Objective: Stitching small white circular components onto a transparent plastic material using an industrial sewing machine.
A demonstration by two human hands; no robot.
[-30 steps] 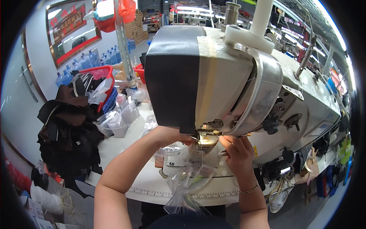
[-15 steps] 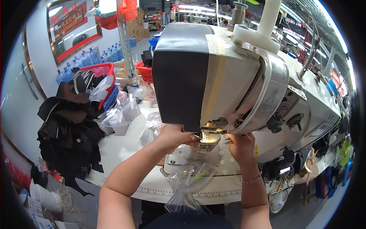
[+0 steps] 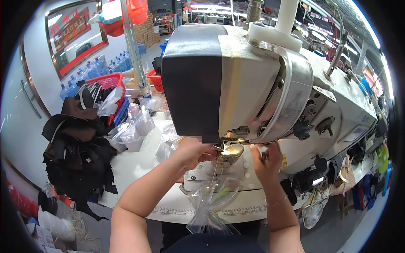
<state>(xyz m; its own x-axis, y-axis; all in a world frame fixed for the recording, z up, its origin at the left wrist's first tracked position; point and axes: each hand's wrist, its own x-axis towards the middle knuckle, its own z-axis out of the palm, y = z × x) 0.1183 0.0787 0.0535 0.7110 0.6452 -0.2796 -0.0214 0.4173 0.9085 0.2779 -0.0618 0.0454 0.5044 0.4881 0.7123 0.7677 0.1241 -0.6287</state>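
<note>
Fabric pieces (image 3: 78,145), black and brown, heaped at the table's left. Red basket (image 3: 114,80), behind them. Left hand (image 3: 197,152), fingers bent in beside the lit metal part (image 3: 232,149) under the sewing machine (image 3: 249,84); grip hidden, cannot tell. Clear plastic bag (image 3: 213,206), at the table's front edge. Right hand (image 3: 270,162), right of that part, fingers curled; whether closed on anything, cannot tell.

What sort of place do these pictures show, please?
Probably a sewing workshop: a grey and off-white sewing machine stands at a curved white table with a ruler scale; at left hangs a heap of brown and black flat pieces.
</note>
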